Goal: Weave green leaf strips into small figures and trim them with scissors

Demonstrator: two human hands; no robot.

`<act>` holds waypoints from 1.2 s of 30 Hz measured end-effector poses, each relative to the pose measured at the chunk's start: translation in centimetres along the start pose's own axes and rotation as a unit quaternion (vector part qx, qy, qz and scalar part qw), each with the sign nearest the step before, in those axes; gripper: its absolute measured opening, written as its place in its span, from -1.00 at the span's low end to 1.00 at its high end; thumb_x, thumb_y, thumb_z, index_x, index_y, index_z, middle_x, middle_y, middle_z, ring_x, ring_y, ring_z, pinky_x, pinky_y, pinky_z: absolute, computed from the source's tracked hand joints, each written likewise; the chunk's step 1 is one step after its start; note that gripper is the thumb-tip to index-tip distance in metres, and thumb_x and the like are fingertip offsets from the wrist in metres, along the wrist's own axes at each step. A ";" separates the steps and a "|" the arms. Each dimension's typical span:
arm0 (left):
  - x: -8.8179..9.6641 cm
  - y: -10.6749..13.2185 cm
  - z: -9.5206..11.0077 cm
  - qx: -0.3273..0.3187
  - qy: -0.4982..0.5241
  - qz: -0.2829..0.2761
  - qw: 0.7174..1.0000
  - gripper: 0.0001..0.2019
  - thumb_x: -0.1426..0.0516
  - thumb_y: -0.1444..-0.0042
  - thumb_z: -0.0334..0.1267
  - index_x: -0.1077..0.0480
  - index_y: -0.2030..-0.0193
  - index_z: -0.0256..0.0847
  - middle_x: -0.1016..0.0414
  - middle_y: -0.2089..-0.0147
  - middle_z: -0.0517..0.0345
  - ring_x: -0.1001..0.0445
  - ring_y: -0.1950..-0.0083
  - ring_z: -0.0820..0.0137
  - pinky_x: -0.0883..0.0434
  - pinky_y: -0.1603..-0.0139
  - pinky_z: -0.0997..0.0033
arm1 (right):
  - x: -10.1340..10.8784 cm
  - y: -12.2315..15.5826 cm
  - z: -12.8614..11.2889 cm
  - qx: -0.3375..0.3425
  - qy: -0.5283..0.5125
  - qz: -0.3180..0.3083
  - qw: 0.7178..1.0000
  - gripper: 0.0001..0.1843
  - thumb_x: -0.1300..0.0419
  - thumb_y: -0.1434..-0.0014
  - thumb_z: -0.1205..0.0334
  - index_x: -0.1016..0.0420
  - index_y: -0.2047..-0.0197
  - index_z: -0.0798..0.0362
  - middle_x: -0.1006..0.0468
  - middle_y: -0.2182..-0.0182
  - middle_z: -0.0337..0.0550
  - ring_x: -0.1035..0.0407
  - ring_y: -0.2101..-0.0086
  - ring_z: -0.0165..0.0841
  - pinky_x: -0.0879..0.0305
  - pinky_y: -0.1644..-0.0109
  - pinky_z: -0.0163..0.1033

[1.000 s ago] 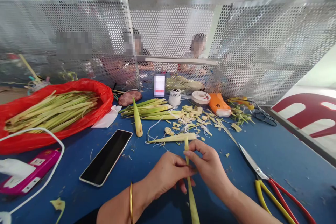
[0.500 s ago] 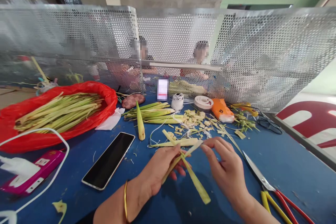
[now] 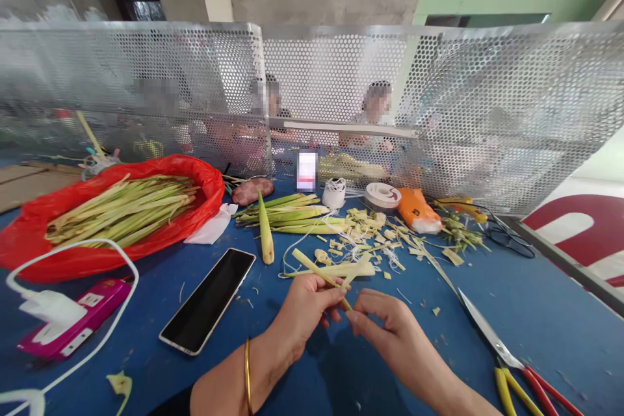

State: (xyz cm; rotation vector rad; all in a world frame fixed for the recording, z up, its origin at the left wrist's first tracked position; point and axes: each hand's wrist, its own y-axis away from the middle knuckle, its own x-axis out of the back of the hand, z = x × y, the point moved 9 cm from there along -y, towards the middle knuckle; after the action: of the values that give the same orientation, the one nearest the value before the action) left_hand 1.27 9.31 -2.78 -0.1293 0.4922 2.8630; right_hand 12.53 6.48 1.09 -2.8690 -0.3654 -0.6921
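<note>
My left hand pinches crossed pale-green leaf strips between thumb and fingers, above the blue table. One strip end points up to the left, another up to the right. My right hand has its thumb and forefinger closed on the lower strip end, just right of the left fingers. Both hands partly hide the crossing. Just beyond them lie a pale leaf piece, white thread and many cut scraps. A single pointed leaf shoot lies to the left, in front of a pile of green leaves.
Scissors lie open at right. On the left are a phone, a purple power strip with white cable, and a red bag of leaves. A thread spool, ribbon roll and orange packet stand before a perforated metal screen.
My right hand has moved left and down from the upper strip end to the lower one, beside my left hand. The long strip that hung toward me no longer shows hanging. The view has shifted slightly.
</note>
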 end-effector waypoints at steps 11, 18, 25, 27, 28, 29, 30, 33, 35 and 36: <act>-2.4 1.6 -0.4 0.072 -0.017 -0.130 0.989 -0.57 -0.18 -0.04 0.08 -0.52 0.28 -0.34 -0.57 0.41 0.01 -0.45 0.57 0.50 -0.21 0.62 0.60 | 1.4 -0.8 4.3 -0.158 -0.315 0.103 0.930 -0.59 -0.38 0.08 -0.12 -0.55 0.44 0.11 -0.43 0.59 -0.24 -0.31 0.51 -0.38 -0.26 0.35 -0.26; -2.5 1.5 -1.3 0.076 -0.051 -0.106 0.990 -0.82 -0.25 0.05 -0.20 -0.52 0.42 -0.32 -0.47 0.60 0.15 -0.39 0.57 0.51 -0.28 0.50 0.55 | 1.7 -0.5 4.3 -0.123 -0.306 0.154 0.931 -0.63 -0.41 0.11 -0.05 -0.51 0.58 0.10 -0.39 0.67 -0.27 -0.25 0.59 -0.43 -0.20 0.43 -0.28; -1.1 1.2 -0.1 0.052 0.011 -0.058 0.997 -0.66 -0.28 0.05 -0.04 -0.55 0.30 -0.34 -0.55 0.49 0.07 -0.46 0.47 0.45 -0.35 0.36 0.48 | 2.0 -1.4 3.4 -0.127 -0.241 0.052 0.961 -0.49 -0.29 0.02 -0.23 -0.53 0.39 0.12 -0.49 0.52 -0.19 -0.35 0.49 -0.37 -0.27 0.34 -0.25; -0.4 1.1 0.5 0.047 0.027 -0.044 0.998 -0.58 -0.24 0.00 0.04 -0.55 0.22 -0.33 -0.59 0.40 0.02 -0.50 0.39 0.43 -0.35 0.31 0.48 | 1.8 -1.4 2.4 -0.110 -0.198 -0.010 0.974 -0.52 -0.26 -0.03 -0.20 -0.55 0.33 0.11 -0.51 0.49 -0.18 -0.36 0.43 -0.35 -0.27 0.29 -0.25; 0.0 1.1 0.7 0.048 0.034 -0.038 0.998 -0.56 -0.21 -0.02 0.08 -0.55 0.19 -0.32 -0.60 0.37 0.01 -0.51 0.36 0.42 -0.34 0.30 0.48 | 1.7 -1.3 2.1 -0.100 -0.170 -0.031 0.980 -0.55 -0.25 -0.05 -0.17 -0.55 0.35 0.11 -0.50 0.50 -0.19 -0.36 0.42 -0.34 -0.26 0.29 -0.26; 0.3 1.1 0.8 0.050 0.042 -0.032 0.997 -0.54 -0.20 -0.03 0.10 -0.54 0.18 -0.32 -0.61 0.34 0.00 -0.51 0.34 0.41 -0.34 0.30 0.47 | 1.8 -1.2 1.9 -0.092 -0.141 -0.038 0.985 -0.58 -0.24 -0.07 -0.14 -0.54 0.39 0.11 -0.49 0.52 -0.20 -0.34 0.43 -0.35 -0.24 0.30 -0.27; 0.5 1.0 0.9 0.051 0.048 -0.028 0.997 -0.54 -0.20 -0.03 0.10 -0.54 0.19 -0.31 -0.61 0.34 0.00 -0.51 0.34 0.40 -0.34 0.30 0.47 | 2.0 -1.2 1.9 -0.086 -0.113 -0.031 0.989 -0.61 -0.23 -0.09 -0.10 -0.53 0.42 0.10 -0.48 0.54 -0.21 -0.33 0.44 -0.36 -0.22 0.31 -0.27; 0.6 1.0 1.0 0.038 0.059 -0.026 0.997 -0.62 -0.29 0.03 -0.01 -0.54 0.22 -0.31 -0.59 0.40 0.07 -0.49 0.38 0.44 -0.34 0.30 0.49 | 2.8 -1.1 2.5 -0.077 -0.047 0.011 0.996 -0.65 -0.20 -0.13 -0.01 -0.48 0.52 0.07 -0.46 0.59 -0.24 -0.26 0.49 -0.38 -0.13 0.37 -0.28; 0.4 0.9 0.9 0.026 0.065 -0.029 0.997 -0.68 -0.31 0.04 -0.10 -0.55 0.23 -0.31 -0.56 0.45 0.12 -0.47 0.41 0.47 -0.33 0.32 0.51 | 2.9 -1.2 3.0 -0.076 -0.031 0.026 0.996 -0.66 -0.18 -0.14 0.03 -0.45 0.54 0.06 -0.45 0.60 -0.26 -0.25 0.50 -0.39 -0.12 0.39 -0.29; 0.3 0.9 0.8 0.024 0.068 -0.028 0.997 -0.70 -0.31 0.03 -0.12 -0.55 0.24 -0.31 -0.56 0.47 0.13 -0.46 0.43 0.49 -0.32 0.33 0.52 | 2.9 -1.2 3.2 -0.077 -0.027 0.030 0.996 -0.67 -0.17 -0.14 0.04 -0.44 0.55 0.05 -0.45 0.61 -0.26 -0.25 0.50 -0.39 -0.12 0.39 -0.29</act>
State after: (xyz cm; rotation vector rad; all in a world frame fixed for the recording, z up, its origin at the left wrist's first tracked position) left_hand 0.71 8.85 -1.81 -0.3274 0.5749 2.7968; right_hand 16.06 8.93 -0.25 -3.0349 -0.2416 -0.6618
